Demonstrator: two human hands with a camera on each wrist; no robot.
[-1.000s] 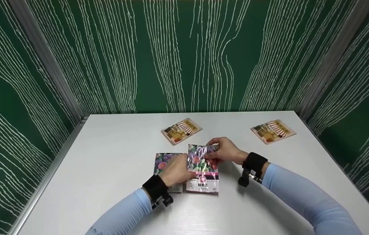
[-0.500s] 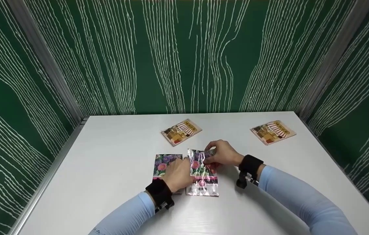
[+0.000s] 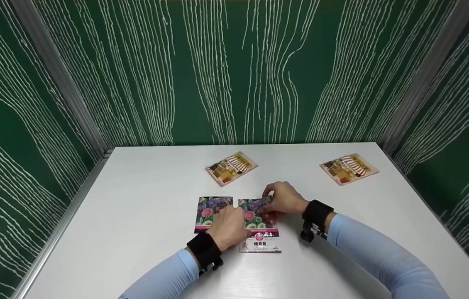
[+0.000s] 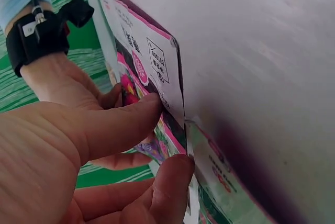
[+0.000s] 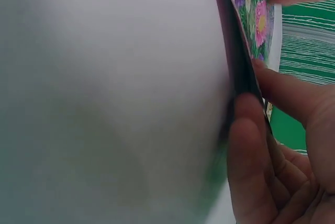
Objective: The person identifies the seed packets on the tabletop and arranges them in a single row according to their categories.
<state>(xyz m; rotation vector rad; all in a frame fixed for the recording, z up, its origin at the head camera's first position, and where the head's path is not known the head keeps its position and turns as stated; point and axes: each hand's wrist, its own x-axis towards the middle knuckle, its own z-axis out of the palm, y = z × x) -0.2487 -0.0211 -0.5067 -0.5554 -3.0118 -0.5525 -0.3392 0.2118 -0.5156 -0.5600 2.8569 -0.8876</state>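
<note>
In the head view, a seed packet with a colourful flower picture (image 3: 259, 245) is held near the table's middle, its white printed end toward me. My left hand (image 3: 228, 226) pinches its left edge; the left wrist view shows the thumb on the printed front (image 4: 141, 46) and a fingertip at the edge. My right hand (image 3: 285, 198) pinches the upper right edge between thumb and fingers. The right wrist view shows this edge raised off the table. A second, matching flower packet (image 3: 207, 211) lies just to the left, its lower right part hidden by my left hand.
Two yellow packets with a striped awning print lie farther back: one at the centre (image 3: 231, 168), the other at the right (image 3: 348, 169). All are on a white table (image 3: 135, 199). Green walls with pale line patterns (image 3: 201, 74) stand behind and at both sides.
The held packet has come slightly toward me, both hands moving with it. Its glare has faded, so the flower print shows more plainly. The other packets stay put.
</note>
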